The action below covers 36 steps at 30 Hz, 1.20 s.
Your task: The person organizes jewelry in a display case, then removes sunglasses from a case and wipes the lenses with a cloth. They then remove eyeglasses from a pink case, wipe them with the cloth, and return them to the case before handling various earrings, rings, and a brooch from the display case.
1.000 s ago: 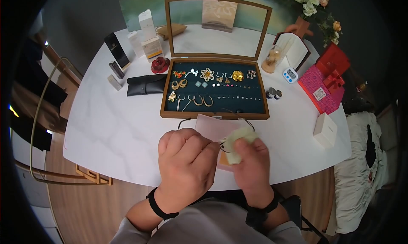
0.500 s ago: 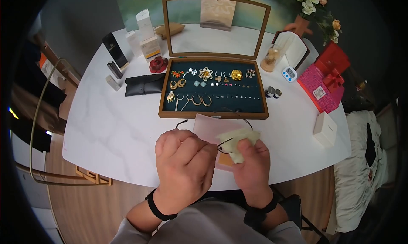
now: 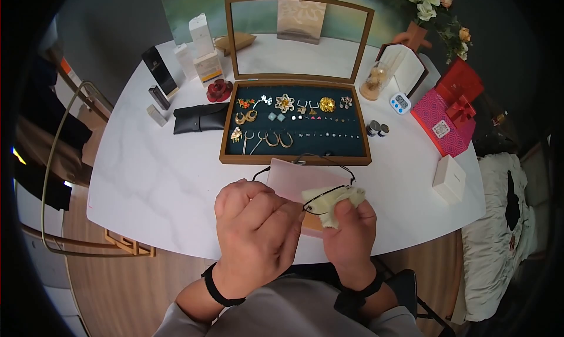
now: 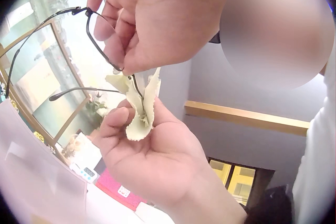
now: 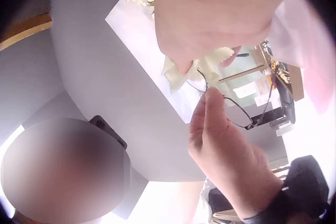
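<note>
In the head view my left hand (image 3: pixel 255 219) pinches a pair of thin dark-framed eyeglasses (image 4: pixel 97 43) near the bridge. One temple arm (image 3: pixel 261 173) sticks out beyond its knuckles. My right hand (image 3: pixel 352 234) holds a pale yellow cleaning cloth (image 3: pixel 352 195) between thumb and fingers. The left wrist view shows the cloth folded around the lens on the right-hand side, with its zigzag edge hanging down. The other lens is outside the cloth, beside the left fingers. Below the glasses lies a pale pink sheet (image 3: pixel 285 184) with an orange-brown patch (image 3: pixel 311 221).
Behind my hands stands a wooden jewelry box (image 3: pixel 294 159), lid raised, with several earrings inside. A black glasses pouch (image 3: pixel 200 118) and cosmetic boxes (image 3: pixel 207 66) are on the left. To the right are a timer (image 3: pixel 400 102), a pink gift box (image 3: pixel 442 122) and a white box (image 3: pixel 450 178).
The right hand and cloth have shifted slightly right and up across the lens, showing more of its rim. The glasses have tilted a little; the left hand keeps its grip.
</note>
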Motion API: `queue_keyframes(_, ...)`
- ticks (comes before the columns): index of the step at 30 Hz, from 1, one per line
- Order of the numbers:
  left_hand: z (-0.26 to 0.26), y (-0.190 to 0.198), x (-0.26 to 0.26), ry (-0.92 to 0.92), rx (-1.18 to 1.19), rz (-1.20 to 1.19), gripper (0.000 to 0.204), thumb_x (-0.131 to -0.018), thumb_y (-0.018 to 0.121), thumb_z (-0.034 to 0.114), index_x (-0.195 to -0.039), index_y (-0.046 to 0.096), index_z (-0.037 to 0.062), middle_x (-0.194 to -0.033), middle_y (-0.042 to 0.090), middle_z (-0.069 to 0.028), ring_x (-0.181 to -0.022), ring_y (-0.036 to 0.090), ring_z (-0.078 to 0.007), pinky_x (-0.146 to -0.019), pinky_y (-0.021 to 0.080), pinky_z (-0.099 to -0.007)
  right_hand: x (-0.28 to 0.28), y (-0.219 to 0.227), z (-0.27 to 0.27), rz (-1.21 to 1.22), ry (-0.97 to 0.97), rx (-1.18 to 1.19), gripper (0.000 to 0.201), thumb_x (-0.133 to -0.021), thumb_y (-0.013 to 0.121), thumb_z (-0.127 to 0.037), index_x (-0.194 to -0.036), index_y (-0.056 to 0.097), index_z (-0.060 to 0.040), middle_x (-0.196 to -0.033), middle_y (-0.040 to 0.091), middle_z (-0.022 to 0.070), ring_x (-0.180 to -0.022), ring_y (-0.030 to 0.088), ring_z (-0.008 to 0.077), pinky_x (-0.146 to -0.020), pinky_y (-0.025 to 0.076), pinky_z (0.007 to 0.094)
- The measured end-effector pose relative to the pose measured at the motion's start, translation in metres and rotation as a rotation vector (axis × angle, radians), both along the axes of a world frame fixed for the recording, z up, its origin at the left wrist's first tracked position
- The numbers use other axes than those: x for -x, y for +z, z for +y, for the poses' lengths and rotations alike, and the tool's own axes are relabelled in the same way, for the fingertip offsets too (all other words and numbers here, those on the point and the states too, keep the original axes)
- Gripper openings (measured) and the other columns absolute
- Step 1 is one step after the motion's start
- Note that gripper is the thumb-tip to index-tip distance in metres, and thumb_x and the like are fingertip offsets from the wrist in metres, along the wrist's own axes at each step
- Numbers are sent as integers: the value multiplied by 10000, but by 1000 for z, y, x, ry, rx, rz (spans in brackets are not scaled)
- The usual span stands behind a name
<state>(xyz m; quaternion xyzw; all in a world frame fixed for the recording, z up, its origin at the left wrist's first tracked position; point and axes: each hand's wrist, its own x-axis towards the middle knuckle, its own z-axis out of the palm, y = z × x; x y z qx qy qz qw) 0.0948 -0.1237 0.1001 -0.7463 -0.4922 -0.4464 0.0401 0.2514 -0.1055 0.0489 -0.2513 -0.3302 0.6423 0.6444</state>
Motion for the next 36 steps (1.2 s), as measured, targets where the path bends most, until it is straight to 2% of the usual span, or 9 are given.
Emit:
queue_keyframes(2,-1,0,0,-1,4,2,204,-670,742,3,-856,696,72,-817,597,-50,-881,546,-303,-814,420,-410,0,8,2,137,9,30,199,-933,668,-75,-1086,666,52,-1080,699,92,-983,648,151,-920,509,318)
queue_keyframes(6,0,-2,1,12,3,-5,209,-666,739,-2,-857,695,69,-818,598,-51,-885,547,-310,-816,421,-410,5,-1,-1,105,15,37,194,-934,657,-67,-1088,662,50,-1086,694,92,-980,643,144,-900,511,307)
queue_keyframes(11,-3,1,-1,23,22,-9,226,-647,736,0,-858,692,68,-831,599,-53,-886,550,-312,-827,425,-421,4,-6,-2,-239,68,-65,178,-934,636,-52,-1079,663,46,-1063,697,90,-954,646,125,-869,513,282)
queue_keyframes(15,1,-5,0,34,-42,52,237,-621,730,13,-848,684,65,-834,599,-55,-887,554,-310,-847,431,-450,3,20,6,-9,-39,106,172,-929,655,-73,-1067,676,28,-1004,710,65,-888,657,105,-818,536,271)
queue_keyframes(19,2,-4,-4,19,-57,41,228,-625,733,20,-843,681,64,-831,597,-54,-884,558,-304,-855,432,-473,4,14,7,-129,13,75,174,-934,653,-83,-1065,679,28,-995,713,57,-881,658,97,-803,544,268)
queue_keyframes(21,1,-2,-4,53,-34,90,197,-664,726,77,-856,699,104,-841,581,-12,-913,574,-253,-896,435,-476,8,18,5,-239,57,14,171,-935,655,-92,-1057,688,23,-981,716,50,-868,655,86,-795,538,258)
queue_keyframes(25,-3,-3,-4,58,-11,129,183,-676,718,81,-856,701,115,-857,595,-4,-919,577,-251,-918,433,-481,1,14,8,-244,35,66,167,-939,654,-92,-1052,694,24,-963,717,41,-865,649,79,-792,529,242)
queue_keyframes(28,-3,-3,-5,18,-2,111,192,-670,719,81,-857,702,120,-879,612,-1,-923,577,-249,-933,428,-487,3,16,9,-114,-12,162,171,-939,654,-95,-1052,695,27,-949,717,38,-875,645,74,-787,523,233)
queue_keyframes(36,2,-1,0,54,11,107,190,-664,730,85,-849,698,113,-886,618,-3,-931,574,-249,-927,429,-500,2,18,8,-410,48,-54,154,-927,660,-66,-1049,688,24,-970,710,33,-877,641,72,-774,519,219)
